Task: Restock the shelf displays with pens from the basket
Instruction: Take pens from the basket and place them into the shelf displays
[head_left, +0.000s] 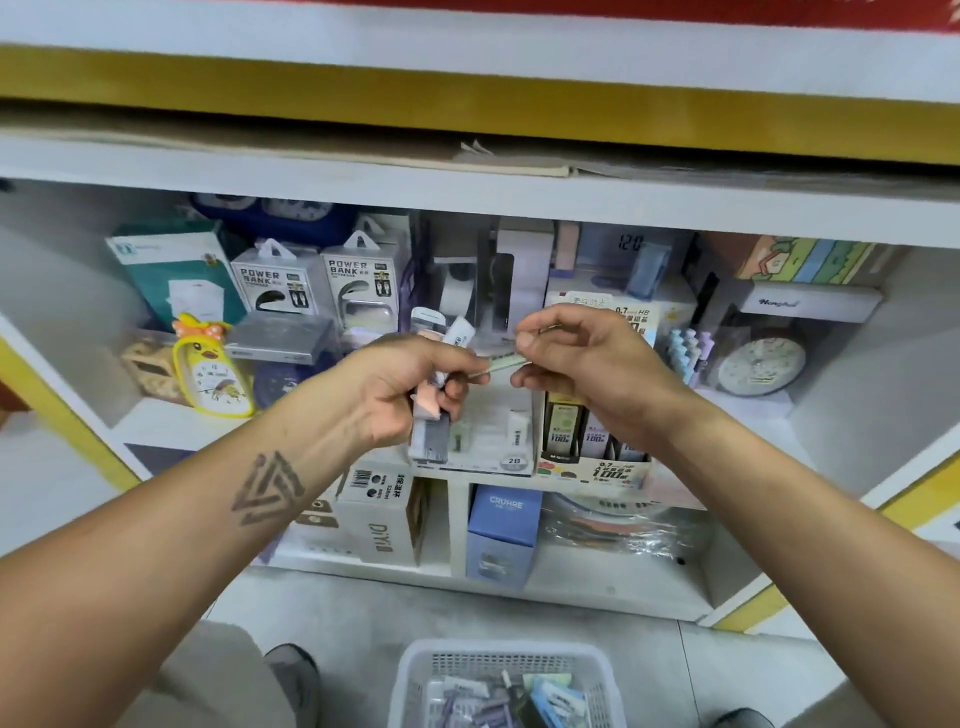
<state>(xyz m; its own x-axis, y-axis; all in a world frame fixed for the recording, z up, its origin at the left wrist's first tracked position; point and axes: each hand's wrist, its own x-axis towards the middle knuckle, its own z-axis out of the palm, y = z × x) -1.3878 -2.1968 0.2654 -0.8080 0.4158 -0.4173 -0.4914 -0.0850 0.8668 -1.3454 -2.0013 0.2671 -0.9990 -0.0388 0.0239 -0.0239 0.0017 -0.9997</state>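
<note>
Pens (431, 374) gripped in left hand (402, 387); right hand (587, 358) pinching thin green pen (501, 364)

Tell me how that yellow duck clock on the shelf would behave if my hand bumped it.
The yellow duck clock leans tilted against boxes, so it would probably tip or slide. It looks like light plastic, likely easy to knock over.
</note>
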